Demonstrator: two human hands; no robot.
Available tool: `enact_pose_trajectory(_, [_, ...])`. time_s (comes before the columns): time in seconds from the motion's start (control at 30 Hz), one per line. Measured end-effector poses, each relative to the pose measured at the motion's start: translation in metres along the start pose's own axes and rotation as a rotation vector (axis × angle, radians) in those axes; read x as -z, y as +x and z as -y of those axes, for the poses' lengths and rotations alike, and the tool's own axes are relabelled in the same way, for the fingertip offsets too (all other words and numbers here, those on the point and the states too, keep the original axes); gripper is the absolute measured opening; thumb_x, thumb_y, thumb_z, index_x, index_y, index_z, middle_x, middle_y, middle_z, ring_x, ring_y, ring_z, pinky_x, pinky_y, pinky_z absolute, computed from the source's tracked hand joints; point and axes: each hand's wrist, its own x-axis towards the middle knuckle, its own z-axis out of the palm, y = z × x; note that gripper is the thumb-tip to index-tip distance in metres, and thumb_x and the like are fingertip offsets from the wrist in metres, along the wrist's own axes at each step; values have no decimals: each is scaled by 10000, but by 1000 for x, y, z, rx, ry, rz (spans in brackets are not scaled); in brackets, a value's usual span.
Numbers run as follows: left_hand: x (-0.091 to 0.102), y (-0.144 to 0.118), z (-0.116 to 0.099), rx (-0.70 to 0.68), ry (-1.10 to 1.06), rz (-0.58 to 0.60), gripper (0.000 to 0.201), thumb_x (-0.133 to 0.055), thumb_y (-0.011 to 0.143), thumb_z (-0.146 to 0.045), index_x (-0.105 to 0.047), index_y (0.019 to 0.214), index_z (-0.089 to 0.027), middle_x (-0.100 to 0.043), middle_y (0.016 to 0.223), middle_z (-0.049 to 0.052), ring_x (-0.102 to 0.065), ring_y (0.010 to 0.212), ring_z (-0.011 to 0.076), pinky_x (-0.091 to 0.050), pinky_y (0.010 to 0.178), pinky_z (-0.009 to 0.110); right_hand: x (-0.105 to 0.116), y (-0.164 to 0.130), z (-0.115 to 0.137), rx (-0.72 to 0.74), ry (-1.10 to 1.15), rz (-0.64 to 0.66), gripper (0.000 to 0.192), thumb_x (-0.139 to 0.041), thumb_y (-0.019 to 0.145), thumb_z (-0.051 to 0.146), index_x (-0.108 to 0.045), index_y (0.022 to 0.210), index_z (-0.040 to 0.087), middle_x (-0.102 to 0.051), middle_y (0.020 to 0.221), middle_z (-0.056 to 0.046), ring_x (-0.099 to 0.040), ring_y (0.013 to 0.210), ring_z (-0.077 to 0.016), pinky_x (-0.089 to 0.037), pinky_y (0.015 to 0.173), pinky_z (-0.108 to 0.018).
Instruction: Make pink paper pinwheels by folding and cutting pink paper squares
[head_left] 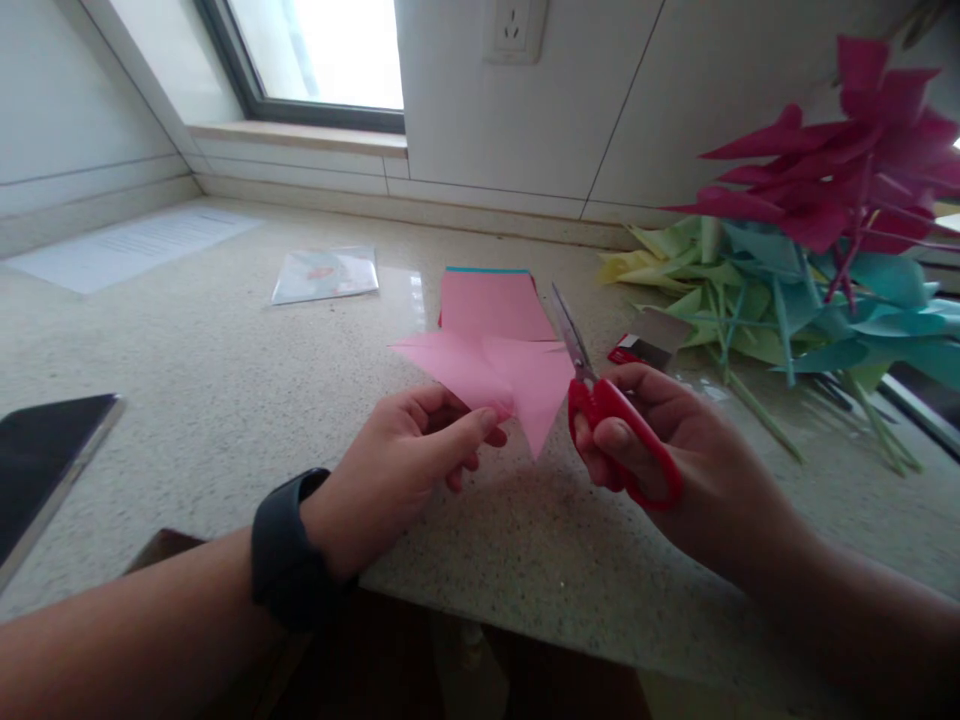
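Above the speckled stone tabletop (225,330), the left hand (405,450) pinches a pink cut paper sheet (495,375) taut, its grip closed on one edge; the right hand (675,450) holds red-handled scissors (600,400), blades meeting the paper's edge.

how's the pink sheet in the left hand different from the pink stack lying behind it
The pink sheet is pinched by the left hand and lifted off the counter; the pink stack lies flat on it. The sheet shows pointed, cut-looking flaps, while the stack keeps a plain rectangular outline. The stack shows a blue edge at its far side; the sheet shows none. Both are the same pink paper.
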Motion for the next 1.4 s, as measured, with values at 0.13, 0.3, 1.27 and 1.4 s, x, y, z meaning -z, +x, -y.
enact_pose_trajectory(0.13, [1, 0, 2, -7, -18, 17, 198, -760, 852, -347, -720, 874, -154, -704, 775, -11, -538, 562, 53, -427, 474, 136, -1, 0, 0, 3, 19, 13, 428, -857, 729, 469, -522, 856, 235, -687, 654, 28, -552, 463, -80, -450, 417, -169])
enact_pose_trajectory(0.3, [2, 0, 1, 11, 50, 21, 204, -764, 850, -341, -715, 840, -144, -658, 668, -32, -534, 549, 55, -420, 483, 143, -9, -1, 2, 147, 18, -97, 438, -894, 699, 311, -482, 838, 260, -738, 717, 31, -577, 471, -90, -454, 430, -189])
enact_pose_trajectory(1.27, [-1, -4, 0, -45, 213, 114, 194, -715, 885, -371, -794, 872, -194, -747, 773, -2, -580, 616, 88, -410, 534, 185, -22, 2, -5, 38, -41, -77, 516, -918, 646, 290, -478, 912, 247, -771, 749, 24, -714, 602, -155, -527, 529, -231])
enact_pose_trajectory(1.4, [-1, -3, -1, -68, 171, 153, 147, -714, 891, -339, -798, 937, -227, -785, 882, 1, -663, 746, 119, -477, 638, 198, -22, 3, -6, 45, -32, -60, 493, -904, 668, 256, -482, 922, 245, -775, 761, 25, -714, 607, -150, -530, 535, -228])
